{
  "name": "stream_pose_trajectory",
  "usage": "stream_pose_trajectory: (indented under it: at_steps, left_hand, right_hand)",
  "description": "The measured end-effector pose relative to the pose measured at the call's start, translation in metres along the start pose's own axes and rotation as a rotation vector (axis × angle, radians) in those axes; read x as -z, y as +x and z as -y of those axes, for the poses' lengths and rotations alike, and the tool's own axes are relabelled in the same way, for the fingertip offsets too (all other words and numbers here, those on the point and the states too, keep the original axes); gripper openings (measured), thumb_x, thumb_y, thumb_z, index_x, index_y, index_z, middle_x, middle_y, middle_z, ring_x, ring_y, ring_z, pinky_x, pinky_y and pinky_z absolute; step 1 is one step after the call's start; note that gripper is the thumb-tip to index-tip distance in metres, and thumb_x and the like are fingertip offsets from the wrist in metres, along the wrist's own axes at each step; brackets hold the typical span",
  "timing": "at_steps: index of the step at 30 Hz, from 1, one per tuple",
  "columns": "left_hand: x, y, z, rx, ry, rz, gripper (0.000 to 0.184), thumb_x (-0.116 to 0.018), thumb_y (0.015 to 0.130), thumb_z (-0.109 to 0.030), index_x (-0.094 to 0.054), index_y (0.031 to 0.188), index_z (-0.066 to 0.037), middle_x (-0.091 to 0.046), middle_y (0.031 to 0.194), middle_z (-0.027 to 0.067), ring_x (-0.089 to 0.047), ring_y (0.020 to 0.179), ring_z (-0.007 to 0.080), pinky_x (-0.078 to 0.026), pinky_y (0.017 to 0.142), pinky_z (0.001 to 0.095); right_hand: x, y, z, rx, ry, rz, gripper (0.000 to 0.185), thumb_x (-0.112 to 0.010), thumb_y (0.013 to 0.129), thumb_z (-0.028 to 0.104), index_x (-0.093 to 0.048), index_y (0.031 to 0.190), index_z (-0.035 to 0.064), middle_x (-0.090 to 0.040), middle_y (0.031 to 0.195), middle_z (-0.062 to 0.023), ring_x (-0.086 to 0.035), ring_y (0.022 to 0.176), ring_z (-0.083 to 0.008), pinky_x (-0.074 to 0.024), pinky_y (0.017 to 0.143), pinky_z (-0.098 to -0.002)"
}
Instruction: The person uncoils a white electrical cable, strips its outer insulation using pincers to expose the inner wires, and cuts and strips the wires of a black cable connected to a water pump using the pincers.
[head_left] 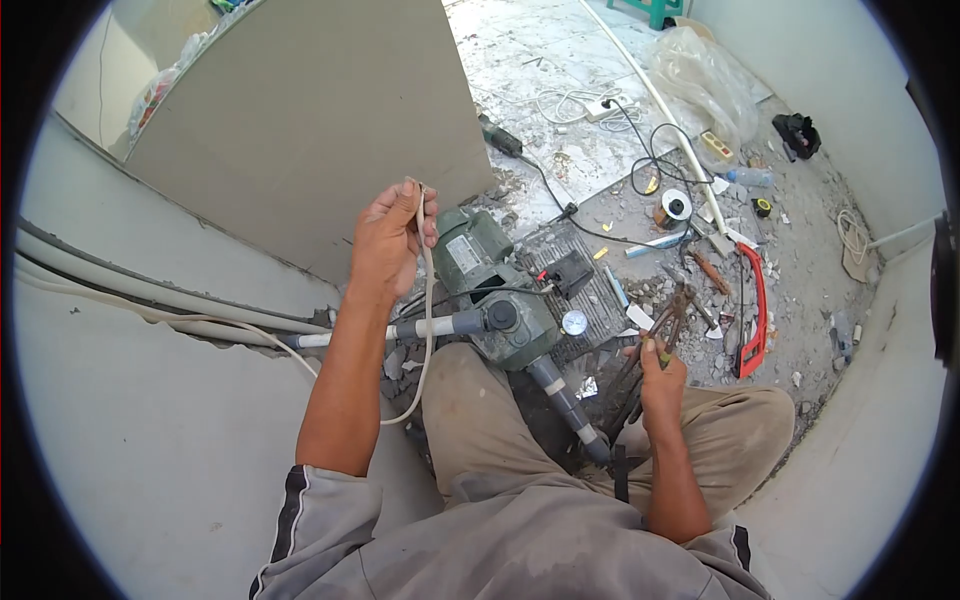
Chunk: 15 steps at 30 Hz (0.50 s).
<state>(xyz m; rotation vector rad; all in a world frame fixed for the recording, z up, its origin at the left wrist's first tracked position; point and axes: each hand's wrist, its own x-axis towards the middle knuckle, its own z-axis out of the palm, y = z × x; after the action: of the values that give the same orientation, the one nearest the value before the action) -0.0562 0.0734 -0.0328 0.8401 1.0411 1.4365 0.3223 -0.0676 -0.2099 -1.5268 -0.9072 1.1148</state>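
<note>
My left hand (385,240) is raised, its fingers pinched on the end of a white cable (429,300). The cable hangs in a loop below and runs left to the wall. In my right hand (660,390), near my knee, is a pair of pliers (674,312) with a rusty-looking head; part of its handles is hidden by the fingers. Between the hands stands a green water pump (515,335) with a round pressure gauge (573,322). Grey pipes (565,395) join it from the left and toward me. A black box (572,273) with wires sits beside the pump.
A red hacksaw (757,310), a tape roll (676,206), a tape measure (762,207) and a bottle (750,177) lie among rubble. A corded power tool (498,135) lies behind the pump. A long white pipe (665,105) crosses the floor. Walls (200,430) stand close on both sides.
</note>
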Motion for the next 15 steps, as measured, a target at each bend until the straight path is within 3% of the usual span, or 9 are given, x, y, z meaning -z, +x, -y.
stream_pose_trajectory:
  at_steps: [3, 6, 7, 10, 11, 14, 15]
  left_hand:
    - [0.002, -0.013, 0.035, 0.064, -0.177, 0.12, 0.023, -0.064, 0.106, -0.024, -0.065, 0.105, -0.002, -0.067, 0.101, 0.0106, -0.061, 0.08, 0.0155, -0.05, 0.07, 0.0296]
    - [-0.002, -0.028, 0.065, 0.089, -0.313, 0.184, 0.019, -0.065, 0.105, -0.021, -0.064, 0.109, -0.002, -0.066, 0.112, 0.0137, -0.062, 0.092, 0.018, -0.05, 0.078, 0.0314]
    - [-0.005, -0.034, 0.075, 0.096, -0.363, 0.199, 0.018, -0.065, 0.104, -0.02, -0.064, 0.11, -0.002, -0.066, 0.114, 0.014, -0.062, 0.094, 0.0186, -0.05, 0.079, 0.0319]
    - [-0.009, -0.046, 0.097, 0.122, -0.48, 0.232, 0.015, -0.066, 0.103, -0.014, -0.064, 0.113, -0.002, -0.066, 0.119, 0.0147, -0.062, 0.099, 0.0207, -0.05, 0.084, 0.0339]
    - [-0.013, -0.051, 0.098, 0.126, -0.478, 0.231, 0.015, -0.065, 0.103, -0.013, -0.064, 0.112, -0.002, -0.066, 0.12, 0.0147, -0.062, 0.099, 0.021, -0.05, 0.085, 0.0343]
    - [-0.019, -0.058, 0.102, 0.151, -0.454, 0.246, 0.011, -0.064, 0.102, -0.008, -0.064, 0.111, -0.002, -0.065, 0.123, 0.015, -0.062, 0.102, 0.0211, -0.051, 0.087, 0.0346]
    - [-0.022, -0.061, 0.103, 0.153, -0.445, 0.252, 0.011, -0.064, 0.102, -0.008, -0.064, 0.111, -0.001, -0.065, 0.123, 0.0148, -0.063, 0.102, 0.021, -0.052, 0.088, 0.0343]
  right_hand:
    - [0.034, 0.011, 0.029, -0.343, 0.359, 0.051, 0.039, -0.056, 0.109, 0.02, -0.053, 0.144, 0.0043, -0.074, 0.097, -0.0143, -0.072, 0.073, -0.0204, -0.0581, 0.059, -0.0326]
    - [0.006, -0.009, 0.054, -0.382, 0.501, 0.046, 0.046, -0.057, 0.108, 0.019, -0.047, 0.151, 0.0047, -0.072, 0.105, -0.0169, -0.075, 0.075, -0.0219, -0.0626, 0.058, -0.0307]
    - [0.001, -0.011, 0.048, -0.359, 0.427, 0.076, 0.049, -0.056, 0.108, 0.018, -0.044, 0.153, 0.0045, -0.07, 0.111, -0.0183, -0.076, 0.076, -0.0254, -0.0662, 0.065, -0.0343]
    - [-0.007, -0.016, 0.059, -0.42, 0.24, 0.303, 0.05, -0.051, 0.109, 0.016, -0.039, 0.156, 0.0061, -0.071, 0.107, -0.0178, -0.076, 0.078, -0.0265, -0.0662, 0.065, -0.0349]
    - [-0.011, -0.019, 0.071, -0.417, 0.111, 0.371, 0.055, -0.055, 0.107, 0.018, -0.038, 0.158, 0.0054, -0.072, 0.106, -0.0133, -0.077, 0.084, -0.0252, -0.0647, 0.069, -0.0343]
    - [-0.026, -0.025, 0.078, 0.097, -0.464, 0.496, 0.059, -0.064, 0.102, 0.018, -0.043, 0.156, 0.0069, -0.068, 0.102, -0.0197, -0.074, 0.097, -0.0322, -0.0597, 0.078, -0.0429]
    - [-0.031, -0.026, 0.082, 0.392, -0.679, 0.44, 0.063, -0.067, 0.099, 0.017, -0.043, 0.157, 0.0103, -0.065, 0.107, -0.0207, -0.069, 0.098, -0.0394, -0.0548, 0.082, -0.0482]
